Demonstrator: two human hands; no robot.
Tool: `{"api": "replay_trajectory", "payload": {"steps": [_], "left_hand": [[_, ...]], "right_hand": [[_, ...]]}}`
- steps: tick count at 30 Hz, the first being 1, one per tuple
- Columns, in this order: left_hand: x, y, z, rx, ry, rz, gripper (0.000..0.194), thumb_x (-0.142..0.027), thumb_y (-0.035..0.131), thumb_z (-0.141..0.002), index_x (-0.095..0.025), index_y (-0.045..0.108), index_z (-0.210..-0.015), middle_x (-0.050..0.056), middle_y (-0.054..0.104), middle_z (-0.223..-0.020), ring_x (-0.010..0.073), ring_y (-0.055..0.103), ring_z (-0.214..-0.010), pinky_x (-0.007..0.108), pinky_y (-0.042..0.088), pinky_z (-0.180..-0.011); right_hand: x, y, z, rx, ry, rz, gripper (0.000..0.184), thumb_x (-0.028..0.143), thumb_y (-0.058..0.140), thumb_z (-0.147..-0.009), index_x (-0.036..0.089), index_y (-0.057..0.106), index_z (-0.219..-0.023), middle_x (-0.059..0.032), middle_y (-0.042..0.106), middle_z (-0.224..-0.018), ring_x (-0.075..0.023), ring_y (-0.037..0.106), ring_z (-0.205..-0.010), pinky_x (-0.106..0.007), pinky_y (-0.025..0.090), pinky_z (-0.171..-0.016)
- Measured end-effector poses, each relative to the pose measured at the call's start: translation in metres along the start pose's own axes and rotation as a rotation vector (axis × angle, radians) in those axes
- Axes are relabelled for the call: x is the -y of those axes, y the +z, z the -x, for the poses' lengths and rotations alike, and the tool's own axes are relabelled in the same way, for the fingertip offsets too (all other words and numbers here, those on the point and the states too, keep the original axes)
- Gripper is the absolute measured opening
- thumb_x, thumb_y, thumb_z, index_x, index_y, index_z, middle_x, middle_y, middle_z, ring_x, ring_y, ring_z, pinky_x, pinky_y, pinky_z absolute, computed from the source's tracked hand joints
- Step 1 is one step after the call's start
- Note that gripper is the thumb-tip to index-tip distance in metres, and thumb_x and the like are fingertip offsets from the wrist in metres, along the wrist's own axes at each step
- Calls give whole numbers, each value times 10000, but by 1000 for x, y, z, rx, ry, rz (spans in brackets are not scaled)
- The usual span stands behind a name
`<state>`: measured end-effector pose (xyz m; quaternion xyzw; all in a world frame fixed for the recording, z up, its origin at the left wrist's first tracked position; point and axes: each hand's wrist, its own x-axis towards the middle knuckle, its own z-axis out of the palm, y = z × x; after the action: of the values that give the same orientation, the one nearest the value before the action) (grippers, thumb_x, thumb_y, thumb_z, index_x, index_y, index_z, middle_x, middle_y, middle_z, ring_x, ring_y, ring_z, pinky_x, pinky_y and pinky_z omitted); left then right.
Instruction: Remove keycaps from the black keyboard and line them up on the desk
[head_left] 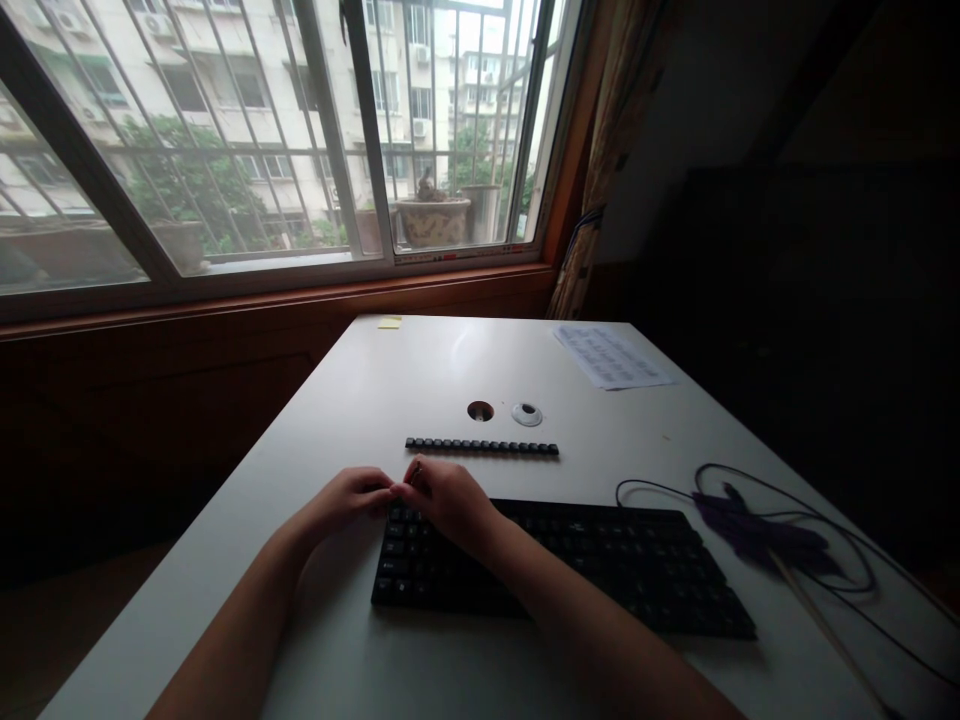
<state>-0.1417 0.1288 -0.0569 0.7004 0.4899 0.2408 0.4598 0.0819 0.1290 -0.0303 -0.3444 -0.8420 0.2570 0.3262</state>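
Observation:
A black keyboard (600,560) lies on the white desk in front of me, and my right forearm crosses over it. At its upper left corner my left hand (352,495) is closed, its fingertips brought together against those of my right hand. My right hand (442,495) is curled in a pinch; a small dark thing shows between its fingers, too small to name. Just beyond my hands, a straight row of black keycaps (481,447) stands on the desk. My hands and right arm hide part of the keyboard's left side.
Behind the keycaps are a round cable hole (480,411) and its white cover (527,413). Printed papers (611,358) lie at the far right, a yellow sticky note (389,323) at the far left. On the right, a black cable (862,545) loops around a purple cloth (757,530) and a thin stick (825,630).

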Motion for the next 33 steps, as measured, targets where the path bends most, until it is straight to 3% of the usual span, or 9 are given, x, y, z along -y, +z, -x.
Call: {"api": "replay_trajectory", "payload": {"steps": [5,10,16,21,28,33], "left_hand": [[7,-1,-2,-18,59,-19,259,-374,640,-807,-124,704,-825,39,688,-787,189,604,-752,258,465,-684],[7,-2,-2,-50,87,-40,178,-295,622,-796,-133,693,-789,33,690,-805,189,603,-771,261,463,-704],[3,0,-1,-6,-3,2,293,-400,608,-846,-122,703,-838,25,647,-691,151,585,-645,232,444,-595],[1,0,0,5,-4,6,307,-409,626,-837,-132,719,-933,37,670,-734,154,600,-662,238,466,-601],[0,0,1,-6,-4,3,299,-408,625,-834,-144,731,-925,50,684,-773,168,621,-676,256,484,-611],[-3,-1,1,-12,-16,26,320,-427,628,-829,-142,725,-937,53,689,-779,175,623,-689,264,481,-622]], "right_hand": [[23,5,-10,104,-103,291,271,445,523,-945,187,605,-942,-57,698,-812,-156,615,-674,-238,352,-580],[33,3,-14,153,-97,326,252,434,527,-944,200,603,-999,-65,715,-856,-170,633,-693,-247,342,-579],[11,-8,-6,114,47,9,146,342,558,-933,198,573,-917,7,664,-690,-116,590,-594,-208,350,-555],[-3,-1,4,105,141,-267,140,342,519,-941,206,529,-908,35,655,-629,-105,596,-518,-194,393,-520],[-16,7,6,-6,303,-493,174,370,511,-925,212,493,-855,40,634,-580,-121,598,-456,-202,435,-460],[-17,7,9,-51,272,-527,198,396,529,-915,209,509,-853,38,629,-590,-118,597,-471,-203,445,-472]]}}
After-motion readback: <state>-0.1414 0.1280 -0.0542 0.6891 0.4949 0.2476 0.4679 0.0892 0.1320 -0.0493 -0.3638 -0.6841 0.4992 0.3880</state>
